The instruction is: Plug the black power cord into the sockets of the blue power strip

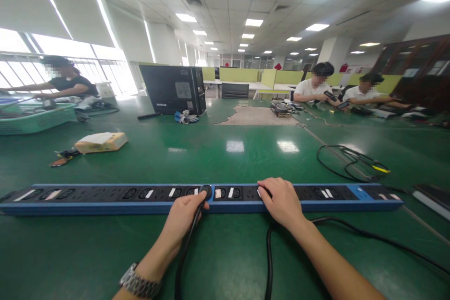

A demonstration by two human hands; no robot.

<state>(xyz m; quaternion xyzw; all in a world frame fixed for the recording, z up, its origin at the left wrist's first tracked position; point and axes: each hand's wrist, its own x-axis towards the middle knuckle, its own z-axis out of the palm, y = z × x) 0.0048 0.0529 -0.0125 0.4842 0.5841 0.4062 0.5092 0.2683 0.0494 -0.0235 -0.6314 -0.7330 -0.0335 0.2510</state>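
Observation:
A long blue and black power strip [151,207] lies crosswise on the green table, its sockets facing up. Several white labels are stuck along its top. My left hand [184,215], with a metal watch [138,283] at the wrist, is closed on a black power plug [207,191] at a socket near the strip's middle. From that plug a black cord [182,260] runs down toward me. Farther right, my right hand [283,199] grips the strip, fingers over its far side. Another black cord [269,258] passes under my right forearm. How deep the plug sits is hidden.
Beyond the strip are a tissue pack [101,142], a black computer case [172,89], gloves [186,117] and a coiled cable [348,159]. A green basket [38,119] stands at far left. One person [66,79] works at left, two others [312,86] at right.

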